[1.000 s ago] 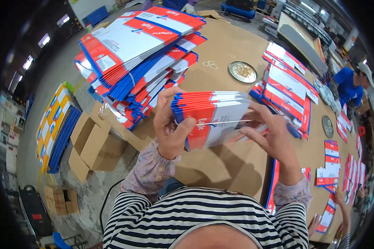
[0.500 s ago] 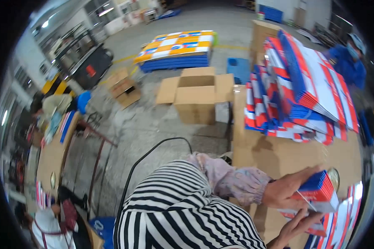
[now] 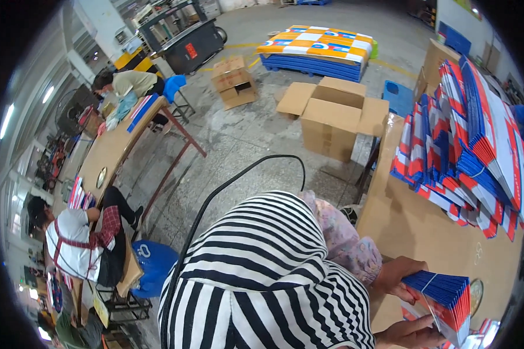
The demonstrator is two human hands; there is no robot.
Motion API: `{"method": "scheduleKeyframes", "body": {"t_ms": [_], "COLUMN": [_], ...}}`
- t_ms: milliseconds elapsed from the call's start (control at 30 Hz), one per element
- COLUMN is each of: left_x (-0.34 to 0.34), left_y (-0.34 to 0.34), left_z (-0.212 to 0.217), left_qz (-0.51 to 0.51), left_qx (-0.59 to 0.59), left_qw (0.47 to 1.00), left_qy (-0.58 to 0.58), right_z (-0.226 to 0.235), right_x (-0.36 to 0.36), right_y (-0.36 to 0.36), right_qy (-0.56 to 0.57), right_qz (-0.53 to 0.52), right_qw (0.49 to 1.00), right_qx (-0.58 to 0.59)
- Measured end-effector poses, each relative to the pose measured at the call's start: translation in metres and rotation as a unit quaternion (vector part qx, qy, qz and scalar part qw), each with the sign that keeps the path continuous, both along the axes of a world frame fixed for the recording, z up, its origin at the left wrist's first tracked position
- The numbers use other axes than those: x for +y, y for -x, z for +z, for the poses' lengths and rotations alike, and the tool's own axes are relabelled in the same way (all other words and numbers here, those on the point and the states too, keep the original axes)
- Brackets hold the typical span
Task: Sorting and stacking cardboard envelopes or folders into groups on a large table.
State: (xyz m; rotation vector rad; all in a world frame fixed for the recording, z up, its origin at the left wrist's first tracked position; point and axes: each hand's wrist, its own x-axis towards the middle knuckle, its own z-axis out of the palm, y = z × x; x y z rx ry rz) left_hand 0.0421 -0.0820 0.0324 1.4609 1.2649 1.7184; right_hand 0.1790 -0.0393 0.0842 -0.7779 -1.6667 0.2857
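both hands grip one bundle of flat printed sheets (image 3: 442,299) over the near edge of the cardboard-covered bench (image 3: 416,232). the left hand (image 3: 399,276) clasps the bundle's upper end and the right hand (image 3: 410,334) supports it from below, fingers curled around it. a thin white band crosses the blue edges, so this bundle looks already tied and squared. much seems left: a tall, slumping heap of loose sheets (image 3: 471,139) fills the bench's far side. the sheets are glossy card, red, white and blue, thin and stiff, fanned into ridged edges. the bench top is matte brown. open cardboard boxes (image 3: 332,116) stand on the concrete floor beside the bench.
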Motion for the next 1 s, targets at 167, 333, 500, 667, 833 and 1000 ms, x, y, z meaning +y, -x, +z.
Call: {"method": "scheduleKeyframes", "body": {"t_ms": [167,333,500,667,833,1000], "left_x": [-0.005,-0.007,-0.010,-0.031,-0.056,-0.100], "left_y": [-0.007,-0.010,-0.013,-0.015,-0.017,-0.014], "left_z": [0.010,0.007,0.015,0.026,0.018,0.033], "left_qz": [-0.035,-0.002,0.043,0.089,0.145,0.187], "left_qx": [-0.126,-0.080,-0.034,0.026,0.040,0.049], "left_qw": [0.991,0.997,0.998,0.995,0.989,0.981], "left_qy": [0.026,0.004,-0.018,0.040,0.012,0.011], "right_z": [-0.002,-0.027,-0.009,0.010,0.013,0.033], "right_x": [-0.003,0.017,0.005,-0.005,-0.007,-0.038], "right_y": [-0.002,-0.007,-0.004,-0.009,-0.014,-0.013], "right_qy": [-0.036,0.020,0.040,0.061,0.075,-0.063], "right_qz": [0.001,0.092,0.128,0.136,0.227,0.257], "right_qw": [0.999,0.989,0.983,0.986,0.970,0.964], "right_qx": [0.030,0.111,0.125,0.075,0.036,-0.003]}}
